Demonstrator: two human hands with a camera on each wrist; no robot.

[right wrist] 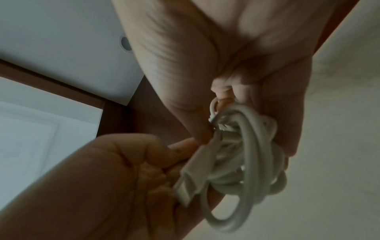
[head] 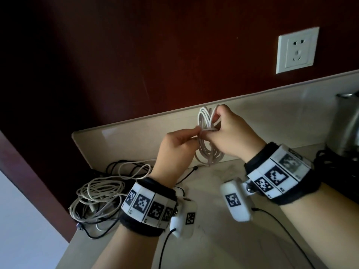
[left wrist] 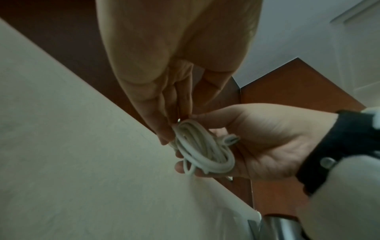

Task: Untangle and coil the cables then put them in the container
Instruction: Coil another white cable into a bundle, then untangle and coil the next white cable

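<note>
A white cable wound into a coil (head: 208,150) is held upright above the beige counter, between both hands. My right hand (head: 215,121) grips the coil's loops with curled fingers and thumb. My left hand (head: 198,133) pinches the cable's free end across the coil's middle. In the right wrist view the flat white connector (right wrist: 191,181) lies between the left hand's fingers (right wrist: 176,151), beside the coil (right wrist: 251,162). From the left wrist, the coil (left wrist: 205,152) sits in the right palm (left wrist: 263,146). A tangled pile of white and black cables (head: 101,195) lies at the counter's left end.
A steel kettle (head: 347,125) with a black cord stands at the right. A white wall socket (head: 297,50) sits on the dark red wall above the backsplash (head: 120,144). The counter (head: 209,239) ends in an edge on the left by the pile.
</note>
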